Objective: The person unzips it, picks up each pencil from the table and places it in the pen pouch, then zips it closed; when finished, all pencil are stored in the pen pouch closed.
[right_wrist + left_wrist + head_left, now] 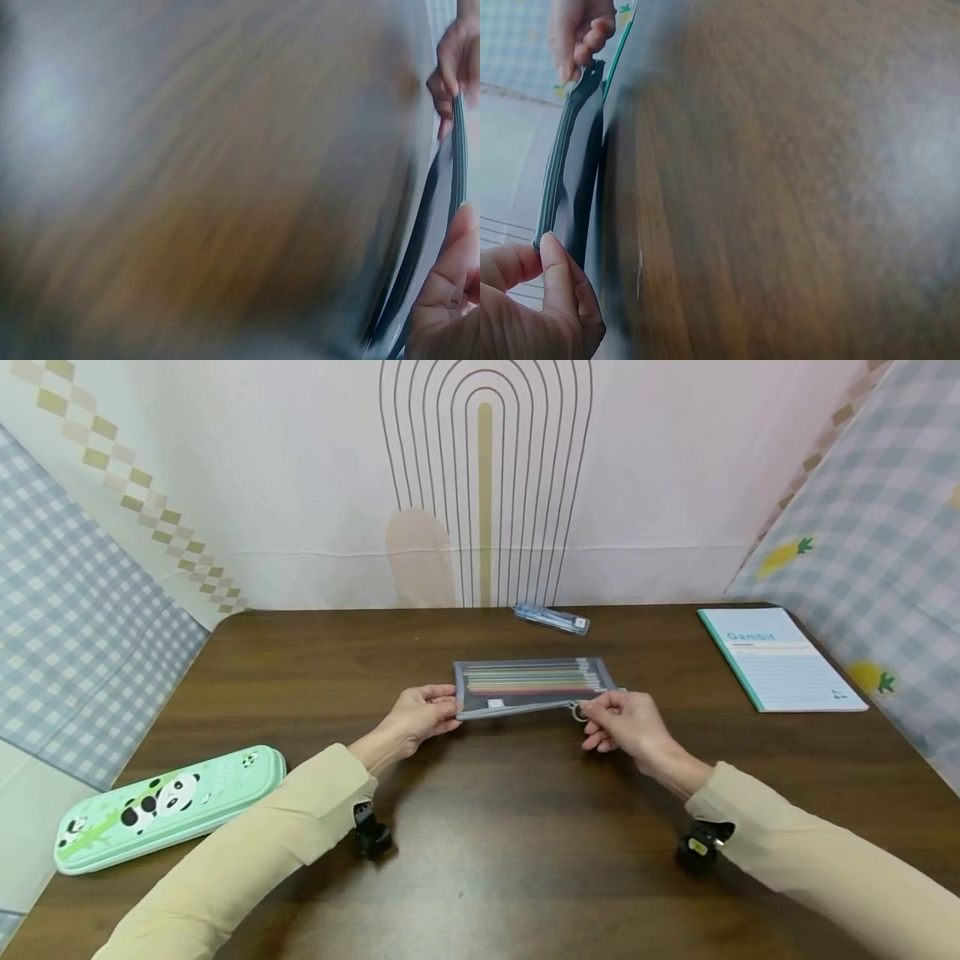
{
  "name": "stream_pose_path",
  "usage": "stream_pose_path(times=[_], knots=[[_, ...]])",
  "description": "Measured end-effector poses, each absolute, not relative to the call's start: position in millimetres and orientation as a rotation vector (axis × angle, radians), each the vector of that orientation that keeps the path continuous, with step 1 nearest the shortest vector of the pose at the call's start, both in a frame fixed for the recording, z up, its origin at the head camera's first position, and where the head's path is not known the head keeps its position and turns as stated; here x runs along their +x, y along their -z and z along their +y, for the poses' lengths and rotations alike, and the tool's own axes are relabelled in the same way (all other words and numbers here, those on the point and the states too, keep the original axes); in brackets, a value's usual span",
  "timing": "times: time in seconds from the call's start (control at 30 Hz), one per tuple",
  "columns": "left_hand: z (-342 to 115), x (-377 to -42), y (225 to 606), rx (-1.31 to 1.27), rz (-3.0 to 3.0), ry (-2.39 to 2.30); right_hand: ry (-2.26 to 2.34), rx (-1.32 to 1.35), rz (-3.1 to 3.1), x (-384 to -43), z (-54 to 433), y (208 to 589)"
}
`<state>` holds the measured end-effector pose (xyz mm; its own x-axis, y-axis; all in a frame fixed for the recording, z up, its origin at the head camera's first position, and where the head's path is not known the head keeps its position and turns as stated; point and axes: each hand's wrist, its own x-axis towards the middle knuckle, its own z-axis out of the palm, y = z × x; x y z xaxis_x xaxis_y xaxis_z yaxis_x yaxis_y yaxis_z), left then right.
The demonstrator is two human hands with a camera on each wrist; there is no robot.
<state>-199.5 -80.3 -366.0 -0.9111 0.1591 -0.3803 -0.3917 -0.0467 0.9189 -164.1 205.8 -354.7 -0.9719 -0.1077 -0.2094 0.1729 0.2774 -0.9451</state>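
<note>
A grey zip pouch (517,700) with a see-through front lies between both hands near the middle of the table. Several coloured pencils (528,677) show in a row through it. My left hand (420,717) pinches the pouch's near left corner between thumb and fingers, as the left wrist view also shows. At the near edge, toward the right end, my right hand (626,722) pinches the zip pull, which has a ring (577,712). In the left wrist view the pouch (574,161) is seen edge-on, its zip side raised off the table.
A green panda pencil case (172,810) lies at the left beside the left forearm. Behind the pouch is a small blue clear packet (552,619). A Gambit notebook (783,660) lies at the right back, and a patterned cloth (315,485) hangs behind the table.
</note>
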Motion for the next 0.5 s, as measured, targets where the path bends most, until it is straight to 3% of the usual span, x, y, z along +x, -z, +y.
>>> stream_pose_path(times=[0.27,0.5], knots=[[-91,-202,366,-0.247,1.876,-1.988,1.756,0.141,2.359,-162,251,351],[-91,-205,365,-0.225,1.876,-1.972,1.753,0.154,2.301,-158,260,353]])
